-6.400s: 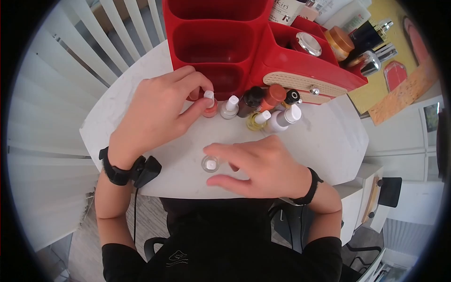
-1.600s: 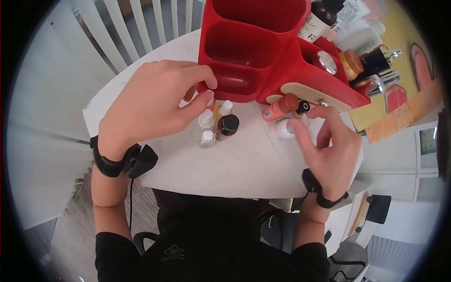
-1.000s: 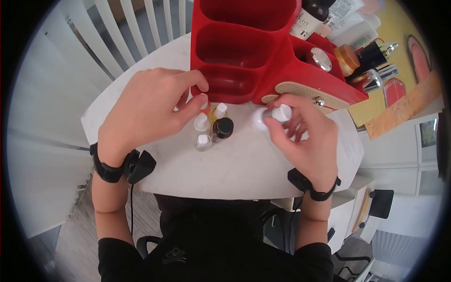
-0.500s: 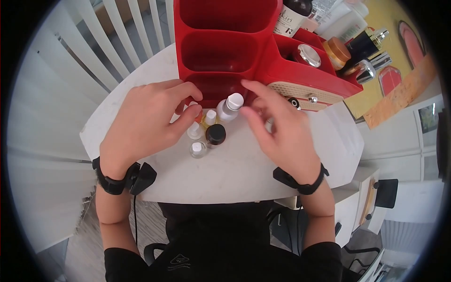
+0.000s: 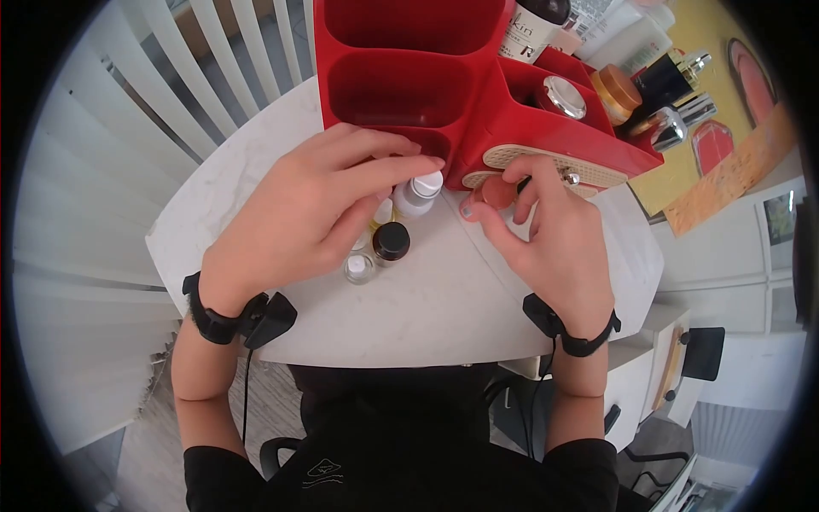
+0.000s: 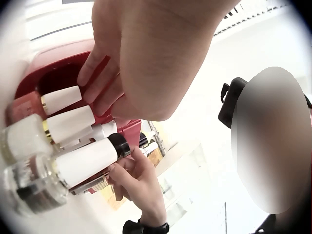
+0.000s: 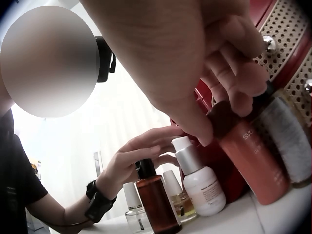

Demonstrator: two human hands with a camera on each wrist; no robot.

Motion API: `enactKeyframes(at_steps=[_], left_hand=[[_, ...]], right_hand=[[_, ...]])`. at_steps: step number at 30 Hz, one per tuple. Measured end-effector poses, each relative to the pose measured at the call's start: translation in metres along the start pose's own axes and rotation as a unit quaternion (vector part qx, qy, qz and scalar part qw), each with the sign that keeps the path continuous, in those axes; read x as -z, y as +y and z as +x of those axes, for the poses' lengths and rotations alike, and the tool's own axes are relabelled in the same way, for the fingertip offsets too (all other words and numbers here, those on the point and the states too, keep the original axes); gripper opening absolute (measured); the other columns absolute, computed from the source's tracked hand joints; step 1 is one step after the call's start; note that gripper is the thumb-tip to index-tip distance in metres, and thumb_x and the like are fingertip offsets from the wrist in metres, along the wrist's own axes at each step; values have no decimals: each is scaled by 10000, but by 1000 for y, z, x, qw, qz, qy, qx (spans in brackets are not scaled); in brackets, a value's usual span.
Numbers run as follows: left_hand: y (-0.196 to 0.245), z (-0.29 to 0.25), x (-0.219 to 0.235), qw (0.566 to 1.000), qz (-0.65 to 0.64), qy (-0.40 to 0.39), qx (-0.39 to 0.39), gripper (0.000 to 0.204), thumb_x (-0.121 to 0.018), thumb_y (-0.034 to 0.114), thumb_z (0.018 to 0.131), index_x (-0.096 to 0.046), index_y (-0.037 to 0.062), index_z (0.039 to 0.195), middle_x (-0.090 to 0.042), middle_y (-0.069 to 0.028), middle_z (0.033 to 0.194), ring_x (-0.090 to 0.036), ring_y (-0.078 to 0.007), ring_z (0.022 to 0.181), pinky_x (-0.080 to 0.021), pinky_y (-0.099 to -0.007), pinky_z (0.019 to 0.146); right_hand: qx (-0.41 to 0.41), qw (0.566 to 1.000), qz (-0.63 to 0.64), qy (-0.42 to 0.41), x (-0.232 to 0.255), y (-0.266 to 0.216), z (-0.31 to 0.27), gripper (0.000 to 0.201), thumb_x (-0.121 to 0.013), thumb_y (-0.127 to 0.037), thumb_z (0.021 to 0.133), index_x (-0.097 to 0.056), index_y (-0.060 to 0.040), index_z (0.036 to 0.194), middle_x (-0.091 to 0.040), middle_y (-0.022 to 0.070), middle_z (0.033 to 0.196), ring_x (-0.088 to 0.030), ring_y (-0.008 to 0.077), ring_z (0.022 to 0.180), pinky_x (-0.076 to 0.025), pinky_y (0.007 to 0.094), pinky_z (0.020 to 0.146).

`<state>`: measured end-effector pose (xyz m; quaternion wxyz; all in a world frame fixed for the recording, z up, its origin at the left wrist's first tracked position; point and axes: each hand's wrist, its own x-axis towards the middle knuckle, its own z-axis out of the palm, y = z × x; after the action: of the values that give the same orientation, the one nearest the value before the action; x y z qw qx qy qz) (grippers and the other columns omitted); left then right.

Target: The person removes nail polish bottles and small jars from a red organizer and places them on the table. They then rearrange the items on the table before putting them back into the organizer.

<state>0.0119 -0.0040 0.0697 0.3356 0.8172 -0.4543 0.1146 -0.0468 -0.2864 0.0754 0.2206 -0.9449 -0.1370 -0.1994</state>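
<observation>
My left hand (image 5: 303, 200) stretches over a cluster of small bottles, its straight fingers reaching the cap of a white pump bottle (image 5: 415, 201). Under and beside that hand stand a brown bottle with a black cap (image 5: 392, 242), a clear nail polish bottle (image 5: 359, 269) and a yellow one (image 7: 184, 204). A coral nail polish bottle (image 6: 27, 108) and a whitish one (image 6: 29, 139) show in the left wrist view. Further right, my right hand (image 5: 559, 243) pinches the dark red cap of a coral bottle (image 7: 256, 165), which leans slightly near the drawer front.
A red organizer (image 5: 478, 111) stands at the back, with open compartments and woven drawer fronts. Cosmetics, including a silver-lidded jar (image 5: 564, 97), fill its right side. A small black-capped bottle (image 7: 287, 136) stands beside the coral bottle. White marbled tabletop (image 5: 426, 316) extends in front.
The white pump bottle has come left into the cluster, and my right hand has left it for the coral bottle. My left hand has shifted from the coral nail polish across to the pump bottle's cap.
</observation>
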Motion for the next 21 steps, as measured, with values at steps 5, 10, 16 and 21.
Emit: enactKeyframes(at_steps=[5, 10, 16, 21], left_hand=[[1, -1, 0, 1000, 13, -22, 3, 630, -570, -137, 888, -740, 71, 1458, -729, -163, 1379, -701, -339, 1110, -633, -405, 905], [5, -2, 2, 999, 19, -24, 21, 649, -564, -154, 868, -737, 56, 1457, -737, -166, 1337, -715, -313, 1020, -634, -382, 824], [9, -4, -1, 999, 5, -8, 34, 635, -587, -138, 875, -735, 52, 1463, -727, -169, 1329, -716, -288, 955, -628, -378, 808], [8, -5, 0, 999, 26, -19, 30, 650, -595, -143, 873, -731, 64, 1474, -715, -178, 1358, -737, -295, 969, -638, -366, 821]], right_hand=[[62, 998, 26, 3, -2, 1, -1, 338, -857, -119, 855, -618, -92, 1093, -776, 22, 826, -771, 249, 731, -601, 371, 677], [137, 984, 111, 3, -7, -7, -4, 354, -839, -95, 848, -637, -96, 1138, -784, 19, 899, -788, 251, 818, -603, 358, 677], [143, 977, 157, -28, -27, -11, -5, 313, -805, -61, 904, -642, -72, 1170, -751, 57, 1012, -791, 258, 869, -620, 375, 703], [156, 967, 202, 10, -39, -12, -9, 299, -816, -86, 926, -642, -65, 1168, -737, 77, 1041, -774, 282, 837, -619, 379, 700]])
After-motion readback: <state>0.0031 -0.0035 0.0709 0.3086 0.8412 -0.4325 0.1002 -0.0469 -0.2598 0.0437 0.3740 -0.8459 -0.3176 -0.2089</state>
